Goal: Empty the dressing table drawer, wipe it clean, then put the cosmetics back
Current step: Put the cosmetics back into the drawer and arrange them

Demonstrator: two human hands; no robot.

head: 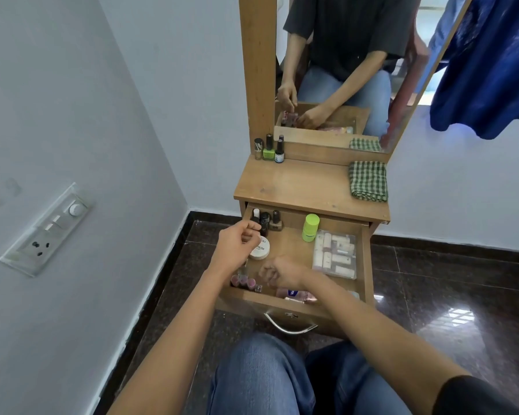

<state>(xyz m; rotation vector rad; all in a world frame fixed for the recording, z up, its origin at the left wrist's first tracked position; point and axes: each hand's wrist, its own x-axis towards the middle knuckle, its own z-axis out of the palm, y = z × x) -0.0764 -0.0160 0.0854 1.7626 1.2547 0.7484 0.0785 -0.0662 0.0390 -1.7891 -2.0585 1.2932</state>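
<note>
Nearest the camera are the person's knees in blue jeans (261,381), with both bare forearms reaching forward over them. Just beyond hangs the metal handle (289,326) on the front of the open wooden drawer (367,265). The two hands work apart from each other above the drawer's left half. The right hand (282,271) is curled into a loose fist over the near part of the drawer; whether it grips anything cannot be told. The left hand (237,245) is a little farther in, fingers pinched together, and what they hold, if anything, is unclear.

Cosmetics lie in the drawer: a cluster of pink nail polish bottles (246,282) at the near left corner, a pink tube (297,295) against the front wall, a round white jar (259,249) just beside the left hand, a clear case of small bottles (335,254) on the right, a green bottle (310,227) behind it, and dark bottles (267,220) at the far left corner.

Farther on, the counter (300,184) carries a folded green checked cloth (368,181) at the right and three nail polish bottles (268,149) at the back left, in front of the mirror (342,55).
</note>
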